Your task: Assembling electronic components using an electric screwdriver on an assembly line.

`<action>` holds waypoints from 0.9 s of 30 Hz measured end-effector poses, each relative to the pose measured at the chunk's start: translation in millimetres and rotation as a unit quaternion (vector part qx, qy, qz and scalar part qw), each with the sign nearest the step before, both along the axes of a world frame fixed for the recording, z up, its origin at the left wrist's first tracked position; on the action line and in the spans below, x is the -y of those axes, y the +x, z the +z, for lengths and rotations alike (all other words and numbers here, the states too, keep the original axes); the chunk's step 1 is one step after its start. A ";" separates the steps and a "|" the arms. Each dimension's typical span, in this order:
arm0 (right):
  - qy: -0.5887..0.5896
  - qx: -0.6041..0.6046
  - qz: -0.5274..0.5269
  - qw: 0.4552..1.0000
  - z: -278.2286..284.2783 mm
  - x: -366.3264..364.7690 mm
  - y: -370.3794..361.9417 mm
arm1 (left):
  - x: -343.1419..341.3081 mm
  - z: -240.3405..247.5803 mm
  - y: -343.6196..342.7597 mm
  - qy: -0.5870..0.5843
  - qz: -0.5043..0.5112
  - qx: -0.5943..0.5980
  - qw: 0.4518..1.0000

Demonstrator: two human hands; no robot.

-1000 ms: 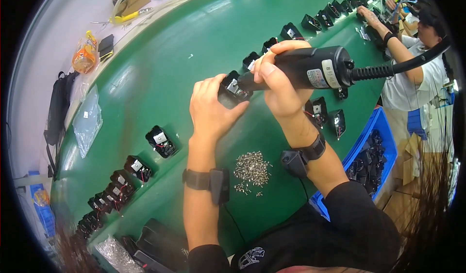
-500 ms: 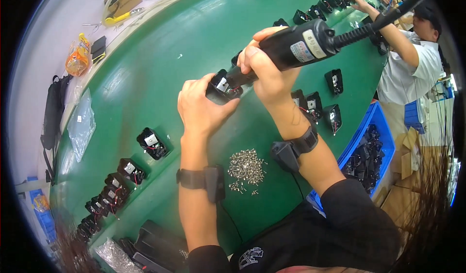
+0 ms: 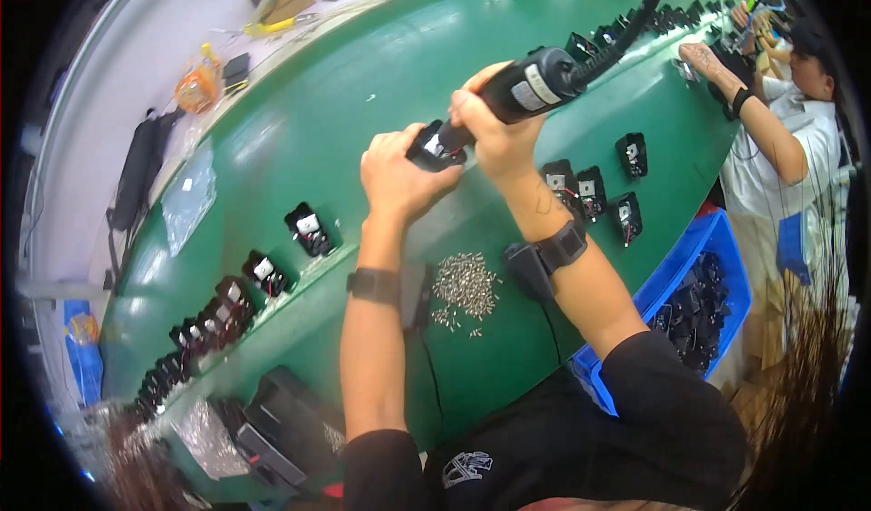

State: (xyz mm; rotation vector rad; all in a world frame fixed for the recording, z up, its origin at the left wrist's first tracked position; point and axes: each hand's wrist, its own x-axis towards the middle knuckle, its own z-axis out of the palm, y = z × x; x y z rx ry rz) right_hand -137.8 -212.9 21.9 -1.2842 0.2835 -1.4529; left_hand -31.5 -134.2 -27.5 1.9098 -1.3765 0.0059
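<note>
My right hand (image 3: 497,139) is wrapped round a thick black electric screwdriver (image 3: 524,92), its cable running up and away to the right. The screwdriver's nose points down into a small black plastic housing (image 3: 439,148) with a light metal piece inside. My left hand (image 3: 399,177) grips that housing from its left side, thumb along the near edge. Whether the bit touches a screw inside is hidden. On the green table (image 3: 299,121), nearer to me, lies a heap of small silver screws (image 3: 465,284).
Similar housings stand in a row (image 3: 209,322) at left and a cluster (image 3: 590,191) at right. A blue bin (image 3: 667,280) of black parts sits beside the table's right edge. A co-worker (image 3: 789,143) is at far right. A black case (image 3: 281,420) lies near left.
The view has shifted. The screwdriver and housing stay together in my hands, and the screwdriver is more upright. The co-worker's arm has come back from the far row of housings.
</note>
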 end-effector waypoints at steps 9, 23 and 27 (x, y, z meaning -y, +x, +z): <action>0.022 0.054 0.030 0.998 17.5 -51.5 -35.7 | -38.7 19.1 12.8 0.015 0.001 0.162 0.987; 0.016 -0.077 0.137 0.987 10.9 -65.2 -90.3 | -142.5 39.0 79.5 0.187 0.055 0.256 0.947; 0.007 -0.053 0.155 0.986 6.7 -66.8 -93.0 | -138.9 27.2 72.9 0.140 0.048 0.205 0.968</action>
